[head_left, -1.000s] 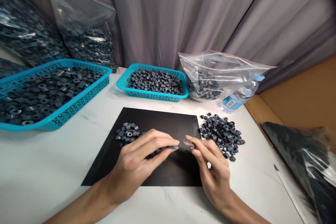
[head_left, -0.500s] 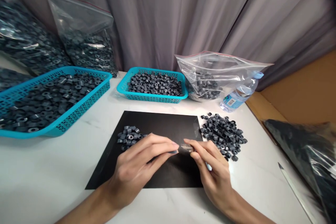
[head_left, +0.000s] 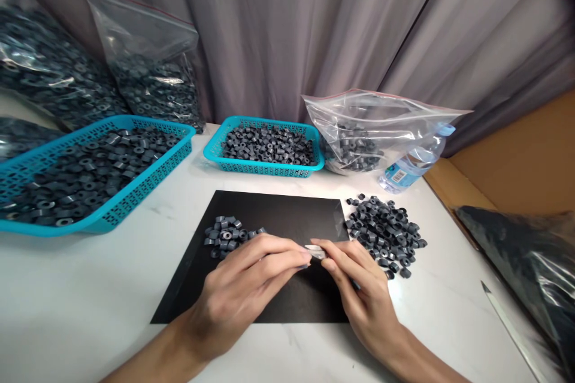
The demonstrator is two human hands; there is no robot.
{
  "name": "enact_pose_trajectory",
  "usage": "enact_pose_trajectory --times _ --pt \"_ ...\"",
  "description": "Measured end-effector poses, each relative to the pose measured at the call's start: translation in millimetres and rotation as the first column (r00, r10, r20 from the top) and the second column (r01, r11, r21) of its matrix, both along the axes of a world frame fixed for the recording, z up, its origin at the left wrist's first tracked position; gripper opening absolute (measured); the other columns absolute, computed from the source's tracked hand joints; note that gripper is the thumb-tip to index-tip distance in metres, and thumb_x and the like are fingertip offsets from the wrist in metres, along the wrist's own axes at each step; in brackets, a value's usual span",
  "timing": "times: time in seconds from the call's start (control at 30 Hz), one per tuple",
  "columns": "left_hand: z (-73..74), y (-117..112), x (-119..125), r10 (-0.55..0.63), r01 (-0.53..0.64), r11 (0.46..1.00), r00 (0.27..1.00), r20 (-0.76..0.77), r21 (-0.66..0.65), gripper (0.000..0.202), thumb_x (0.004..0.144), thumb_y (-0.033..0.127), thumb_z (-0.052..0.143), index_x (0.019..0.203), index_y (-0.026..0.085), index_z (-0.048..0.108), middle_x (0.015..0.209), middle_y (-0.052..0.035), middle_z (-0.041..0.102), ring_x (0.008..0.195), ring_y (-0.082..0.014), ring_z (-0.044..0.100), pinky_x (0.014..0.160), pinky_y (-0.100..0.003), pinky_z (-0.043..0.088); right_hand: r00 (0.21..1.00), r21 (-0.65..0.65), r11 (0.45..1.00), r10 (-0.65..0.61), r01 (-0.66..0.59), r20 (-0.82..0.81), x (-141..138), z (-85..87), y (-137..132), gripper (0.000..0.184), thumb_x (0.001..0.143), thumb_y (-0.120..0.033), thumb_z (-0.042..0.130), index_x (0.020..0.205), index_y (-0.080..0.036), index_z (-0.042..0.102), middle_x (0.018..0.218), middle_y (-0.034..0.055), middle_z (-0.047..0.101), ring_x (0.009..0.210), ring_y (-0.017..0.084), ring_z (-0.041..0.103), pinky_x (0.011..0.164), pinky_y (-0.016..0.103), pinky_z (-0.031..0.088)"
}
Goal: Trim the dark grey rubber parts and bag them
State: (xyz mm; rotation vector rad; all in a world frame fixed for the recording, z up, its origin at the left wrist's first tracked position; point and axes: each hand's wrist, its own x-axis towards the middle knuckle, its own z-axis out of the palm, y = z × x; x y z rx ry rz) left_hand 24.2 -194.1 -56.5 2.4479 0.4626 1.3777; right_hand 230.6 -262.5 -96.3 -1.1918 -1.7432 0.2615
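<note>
My left hand is closed, its fingertips pinching a small grey plastic ring that is mostly hidden. Between thumb and fingers, my right hand grips a small knife whose shiny blade points left and meets the left fingertips; its handle is largely covered by the hand. Both hands are above a black mat. Beyond my left hand, a small pile of grey rings lies on the mat. A larger pile of grey rings spreads over the table beside my right hand.
A large blue basket and a smaller blue basket hold grey rings. Clear bags of rings stand behind, with an open zip bag and a water bottle at right. A white pointed strip lies far right.
The knife blade has come left against my left fingertips, closing the gap between the two hands. The whole view has shifted slightly.
</note>
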Motion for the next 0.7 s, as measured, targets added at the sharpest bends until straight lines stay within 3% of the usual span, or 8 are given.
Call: enact_pose_trajectory --times 0.37,0.6,0.7 --pt "-0.4 0 1 0.029 -0.029 0.999 1.0 -0.005 0.014 0.028 0.091 0.003 0.065 0.114 0.02 0.067 0.098 -0.0026 0.078 0.091 -0.0161 0.075 0.082 -0.026 0.064 1.0 -0.024 1.0 -0.005 0.006 0.009 0 -2.6 1 0.035 0.106 -0.013 0.049 0.137 -0.024 0.061 0.104 0.0073 0.069 0.087 0.021 0.063 0.076 0.035 0.051" --pt "-10.8 0 -1 0.036 -0.036 0.999 0.998 -0.057 -0.004 0.033 0.092 0.002 0.065 0.119 0.021 0.066 0.105 -0.0024 0.077 0.099 -0.016 0.073 0.093 -0.03 0.06 1.0 -0.019 1.0 -0.006 0.006 -0.026 0 -0.7 1 0.037 0.105 -0.01 0.05 0.137 -0.024 0.061 0.106 0.007 0.069 0.089 0.021 0.062 0.078 0.034 0.049" --pt "-11.9 2 0 0.079 -0.079 0.997 0.996 -0.03 0.017 0.036 0.091 0.007 0.069 0.124 0.019 0.062 0.104 -0.003 0.077 0.092 -0.0159 0.075 0.094 -0.03 0.06 0.998 0.005 1.0 -0.021 0.021 -0.054 0 -0.7 0 0.039 0.104 -0.009 0.05 0.139 -0.025 0.06 0.108 0.007 0.067 0.091 0.02 0.062 0.079 0.033 0.049"
